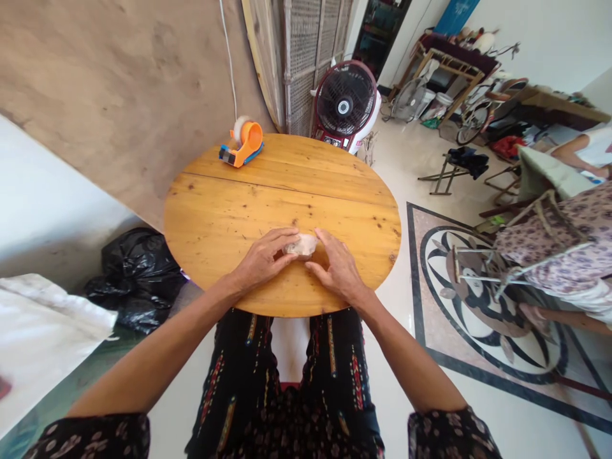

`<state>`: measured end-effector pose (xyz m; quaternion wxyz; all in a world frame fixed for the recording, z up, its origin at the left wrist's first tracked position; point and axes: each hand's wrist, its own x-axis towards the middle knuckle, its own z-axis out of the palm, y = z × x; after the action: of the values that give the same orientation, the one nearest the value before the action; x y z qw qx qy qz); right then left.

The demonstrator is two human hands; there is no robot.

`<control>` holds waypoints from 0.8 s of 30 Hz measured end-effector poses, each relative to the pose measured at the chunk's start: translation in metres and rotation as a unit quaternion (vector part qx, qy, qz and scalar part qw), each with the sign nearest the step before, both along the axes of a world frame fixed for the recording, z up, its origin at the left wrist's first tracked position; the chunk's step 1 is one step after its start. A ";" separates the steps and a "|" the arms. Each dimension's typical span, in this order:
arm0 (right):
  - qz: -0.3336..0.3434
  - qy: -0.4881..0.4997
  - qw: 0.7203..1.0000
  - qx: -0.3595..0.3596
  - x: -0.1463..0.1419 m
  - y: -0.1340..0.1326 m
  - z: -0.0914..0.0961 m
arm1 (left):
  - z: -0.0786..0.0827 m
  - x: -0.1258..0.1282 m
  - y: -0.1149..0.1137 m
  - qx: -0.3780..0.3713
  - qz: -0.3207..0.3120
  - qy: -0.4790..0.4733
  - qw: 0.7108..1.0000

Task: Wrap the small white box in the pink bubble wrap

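A small, pale, whitish-pink, translucent-looking piece (302, 246) lies low over the wooden table, near its front edge; its exact kind I cannot make out. My left hand (268, 256) has its fingers and thumb closed on the left end of this piece. On the other side, my right hand (338, 268) is curved with thumb and forefinger apart, the forefinger's tip at or very near the piece's right end. The round wooden table (229, 223) is under both hands.
An orange tape dispenser (248, 143) stands at the table's far left edge. Behind the table is a fan (345, 99). Black plastic bags (138, 274) lie on the floor at left. A person in patterned clothing (564, 236) sits at right, near a folding stool (447, 172).
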<state>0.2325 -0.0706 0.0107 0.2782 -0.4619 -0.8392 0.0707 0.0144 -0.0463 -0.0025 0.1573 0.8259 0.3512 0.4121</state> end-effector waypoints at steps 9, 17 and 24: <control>-0.012 -0.022 0.999 0.044 -0.021 0.000 -0.013 | -0.005 0.001 0.001 0.005 0.011 -0.008 1.000; 0.029 0.040 0.999 -0.016 -0.014 0.010 0.008 | 0.019 0.005 -0.003 -0.072 0.028 -0.046 0.996; 0.044 0.097 0.975 -0.195 0.000 0.023 0.032 | 0.046 0.012 0.011 -0.364 -0.036 -0.073 0.928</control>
<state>0.2321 -0.0478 0.0427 0.2595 -0.4607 -0.7978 0.2897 0.0267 -0.0356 0.0439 0.4870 0.6918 0.4346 0.3088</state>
